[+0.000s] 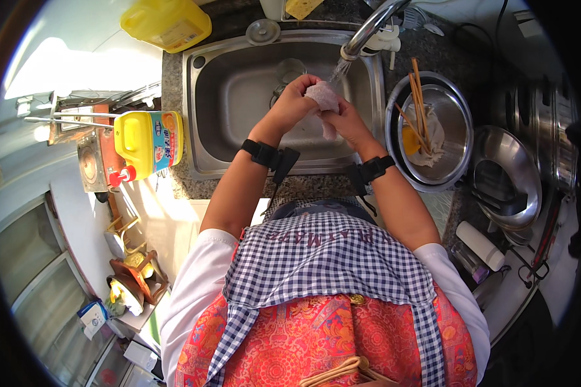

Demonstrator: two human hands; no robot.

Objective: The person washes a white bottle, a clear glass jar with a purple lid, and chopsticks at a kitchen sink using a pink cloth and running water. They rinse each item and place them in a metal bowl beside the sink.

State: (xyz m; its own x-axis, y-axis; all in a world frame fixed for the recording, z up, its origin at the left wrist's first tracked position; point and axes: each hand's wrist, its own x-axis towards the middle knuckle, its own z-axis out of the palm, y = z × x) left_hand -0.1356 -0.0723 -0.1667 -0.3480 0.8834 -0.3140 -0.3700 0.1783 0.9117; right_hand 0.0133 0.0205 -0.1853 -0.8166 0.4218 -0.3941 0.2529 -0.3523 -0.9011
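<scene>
Both my hands grip a pale pink cloth (323,96) over the stainless steel sink (222,130). My left hand (293,101) has the cloth's left and upper side, and my right hand (347,121) holds its right side, where an end of the cloth hangs down. Water runs from the chrome faucet (373,29) just above the cloth. A clear glass vessel (290,70) is in the sink behind my left hand, partly hidden. Each of my wrists wears a black strap.
To the right stand nested metal basins (457,145) with chopsticks (419,104) and a whitish cloth (435,133) inside. Beyond are a metal pan (525,169) and pots. Yellow plastic jugs (167,24) flank the sink's left side. A round lid (263,32) lies at its back rim.
</scene>
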